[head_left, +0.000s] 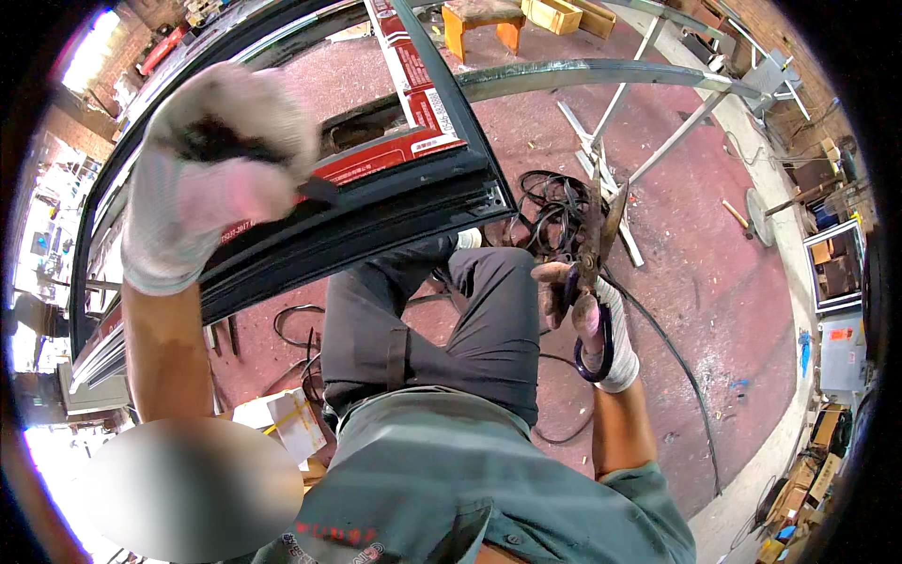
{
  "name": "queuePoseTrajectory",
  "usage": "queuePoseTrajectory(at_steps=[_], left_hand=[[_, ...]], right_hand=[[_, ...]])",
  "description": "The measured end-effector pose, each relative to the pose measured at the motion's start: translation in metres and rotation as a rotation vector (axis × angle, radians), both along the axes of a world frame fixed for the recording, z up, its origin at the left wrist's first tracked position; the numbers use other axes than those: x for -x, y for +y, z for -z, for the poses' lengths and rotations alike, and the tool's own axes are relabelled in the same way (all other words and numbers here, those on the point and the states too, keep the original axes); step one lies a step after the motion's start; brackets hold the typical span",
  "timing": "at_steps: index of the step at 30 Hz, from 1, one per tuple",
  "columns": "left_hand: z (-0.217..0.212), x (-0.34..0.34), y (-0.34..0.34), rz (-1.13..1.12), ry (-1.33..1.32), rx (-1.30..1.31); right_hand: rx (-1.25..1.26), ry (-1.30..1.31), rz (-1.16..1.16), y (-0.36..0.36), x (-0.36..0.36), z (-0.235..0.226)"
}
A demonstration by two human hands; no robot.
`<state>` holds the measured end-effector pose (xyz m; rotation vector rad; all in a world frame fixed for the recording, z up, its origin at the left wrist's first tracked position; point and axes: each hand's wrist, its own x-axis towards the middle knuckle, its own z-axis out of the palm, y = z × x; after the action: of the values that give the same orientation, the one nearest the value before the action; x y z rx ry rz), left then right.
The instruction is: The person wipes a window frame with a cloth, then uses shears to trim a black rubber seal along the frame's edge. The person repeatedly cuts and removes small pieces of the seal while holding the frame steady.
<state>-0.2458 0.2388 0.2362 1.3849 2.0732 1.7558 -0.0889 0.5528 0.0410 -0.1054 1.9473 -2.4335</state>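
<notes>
My left hand (221,174), in a dirty whitish glove, is curled closed over the black window frame (376,211) and slightly blurred. A short dark end (318,191) sticks out by its fingers; what it belongs to is unclear. Red and white protective film (390,155) covers part of the frame. On the right, my right hand (592,324), gloved with bare fingertips, grips a pair of scissors (601,230) by dark blue handles. Their worn blades are spread apart and point away from me, clear of the frame.
A tangle of black strip (554,202) lies on the reddish floor (695,329) beyond the scissors, with a long strand trailing right. Metal bars (611,70) stand at the far side. A wooden stool (482,21) is at the back. Boxes (816,470) line the right wall.
</notes>
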Motion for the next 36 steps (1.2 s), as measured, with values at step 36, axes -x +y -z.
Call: queuePoseTrajectory(at_steps=[36], left_hand=[[0.054, -0.102, 0.072, 0.119, 0.734, 0.566]], right_hand=[[0.085, 0.009, 0.096, -0.008, -0.025, 0.035]])
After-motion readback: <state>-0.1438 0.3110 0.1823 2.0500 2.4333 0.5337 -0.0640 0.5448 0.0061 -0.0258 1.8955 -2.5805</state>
